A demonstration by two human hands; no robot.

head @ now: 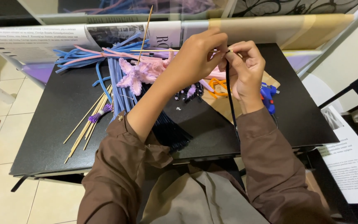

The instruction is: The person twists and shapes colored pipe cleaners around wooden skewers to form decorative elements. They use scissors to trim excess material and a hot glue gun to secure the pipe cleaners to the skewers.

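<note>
Nearest, brown sleeves (121,166) reach over a black table (46,141). A dark pipe cleaner (231,99) hangs down from the right hand (247,70), whose fingertips pinch its top end. The left hand (197,56), just left and touching, pinches a thin wooden stick (158,50) lying level. Left lie bamboo skewers (85,124); farther, blue pipe cleaners (117,79), a pink fuzzy flower (139,74), and right, a blue glue gun (268,97).

Black table (54,137) bears skewers (85,128), pipe cleaners (119,83).

Head camera looks steeply down, close over the black table (54,137).
</note>
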